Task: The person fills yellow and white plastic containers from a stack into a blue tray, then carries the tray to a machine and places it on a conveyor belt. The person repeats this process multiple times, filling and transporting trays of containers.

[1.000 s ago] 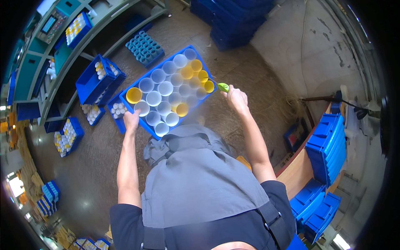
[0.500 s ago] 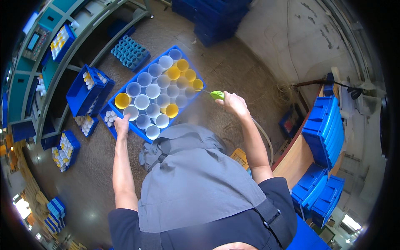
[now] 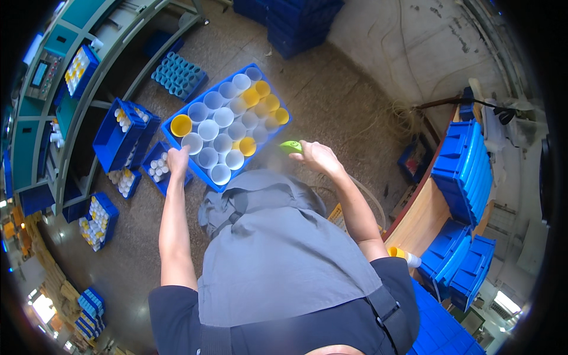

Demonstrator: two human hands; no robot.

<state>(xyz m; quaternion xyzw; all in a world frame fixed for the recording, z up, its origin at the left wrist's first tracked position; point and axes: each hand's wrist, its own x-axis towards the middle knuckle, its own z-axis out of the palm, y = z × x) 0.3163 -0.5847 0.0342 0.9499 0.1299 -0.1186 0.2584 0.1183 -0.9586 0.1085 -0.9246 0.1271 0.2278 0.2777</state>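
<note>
My left hand [image 3: 178, 158] is closed on the left side of a blue crate [image 3: 205, 176], by its near left corner. Upright in the crate stand rows of open cups, mostly white cups [image 3: 223, 116], with several yellow cups [image 3: 181, 125] among them. Just off the crate's right side, my right hand [image 3: 320, 157] wraps round a bright green air blow gun [image 3: 290, 146], its front end toward the cups. The nozzle is too blurred to make out. The crate is held out in front of my grey apron [image 3: 278, 254].
Blue bins with small white and yellow parts [image 3: 97, 222] stand on the left, beside a teal machine bench [image 3: 74, 26]. A teal cup rack [image 3: 177, 76] lies beyond the crate. To the right, blue bins [image 3: 461, 171] rest on a wooden table [image 3: 420, 228]; a hose [image 3: 374, 204] runs behind my right arm.
My right hand and the blow gun have moved left and nearer to me. The crate's left and near corners have shifted away from me, with my left hand still on it.
</note>
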